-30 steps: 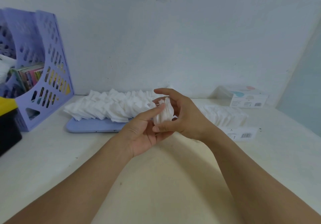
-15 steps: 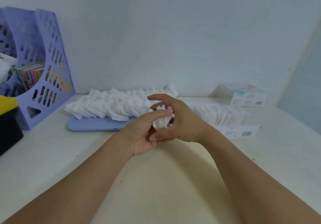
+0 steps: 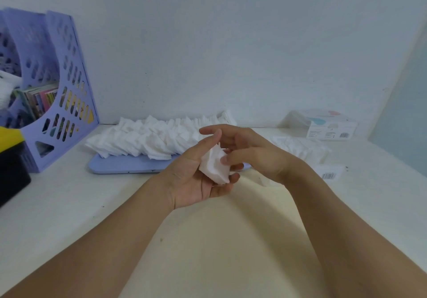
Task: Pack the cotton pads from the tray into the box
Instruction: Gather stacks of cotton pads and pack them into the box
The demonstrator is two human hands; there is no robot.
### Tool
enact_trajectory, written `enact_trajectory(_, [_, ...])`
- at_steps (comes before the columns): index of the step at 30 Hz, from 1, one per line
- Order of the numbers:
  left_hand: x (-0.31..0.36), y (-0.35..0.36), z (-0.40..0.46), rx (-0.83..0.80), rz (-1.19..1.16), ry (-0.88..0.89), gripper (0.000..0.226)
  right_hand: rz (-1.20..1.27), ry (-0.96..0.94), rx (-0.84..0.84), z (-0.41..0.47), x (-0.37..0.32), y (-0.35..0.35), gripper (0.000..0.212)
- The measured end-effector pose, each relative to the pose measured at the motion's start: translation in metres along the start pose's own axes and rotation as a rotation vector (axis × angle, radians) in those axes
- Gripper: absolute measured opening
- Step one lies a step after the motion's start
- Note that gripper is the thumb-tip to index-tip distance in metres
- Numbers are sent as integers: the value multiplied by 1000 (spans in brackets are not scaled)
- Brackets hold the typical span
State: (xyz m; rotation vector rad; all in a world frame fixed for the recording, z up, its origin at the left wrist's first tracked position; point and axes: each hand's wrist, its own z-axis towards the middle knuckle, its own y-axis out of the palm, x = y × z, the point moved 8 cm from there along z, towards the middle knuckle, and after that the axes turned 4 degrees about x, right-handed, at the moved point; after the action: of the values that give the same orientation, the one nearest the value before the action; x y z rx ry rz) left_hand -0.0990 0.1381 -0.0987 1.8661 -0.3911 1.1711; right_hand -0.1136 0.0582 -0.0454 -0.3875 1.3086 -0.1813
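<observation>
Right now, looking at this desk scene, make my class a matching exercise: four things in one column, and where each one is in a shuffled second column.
Things
1. small stack of cotton pads
2. blue tray
3. purple file holder
4. closed box

Places
A. far left, by the wall
B. held between both hands
C. far right, by the wall
D. under the long row of pads

Pairs: 1-B, 2-D, 3-A, 4-C

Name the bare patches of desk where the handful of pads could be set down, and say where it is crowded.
Free: the near desk in front of the tray, left of the left hand; also the near right corner. Crowded: the back strip, with file holder, pads on the tray, open box.
</observation>
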Motion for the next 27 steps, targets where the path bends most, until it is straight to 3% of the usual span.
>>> enact_trajectory(5, [1, 0, 0, 32, -36, -24, 45, -19, 25, 39, -1, 4, 3, 38])
enact_trajectory(8, [2, -5, 2, 87, -141, -13, 66, -22, 2, 149, 2, 5, -3, 36])
enact_trajectory(11, [14, -16, 6, 278, 58, 154, 75, 14, -7, 349, 3, 5, -14, 35])
enact_trajectory(14, [23, -21, 3, 505, 177, 363, 47, 75, 39, 388, 6, 6, -2, 44])
enact_trajectory(18, [16, -23, 4, 581, 218, 391, 25, 499, 179, 329, 9, 11, 27, 47])
enact_trajectory(20, [14, -23, 7, 497, 149, 344, 22, 445, 155, 321, 9, 9, 25, 49])
enact_trajectory(23, [8, -6, 9, 212, 92, 188, 28, 69, 52, 325, 8, 0, 11, 50])
enact_trajectory(27, [9, -6, 9, 136, 253, 159, 23, -49, 16, 314, 6, 1, -5, 33])
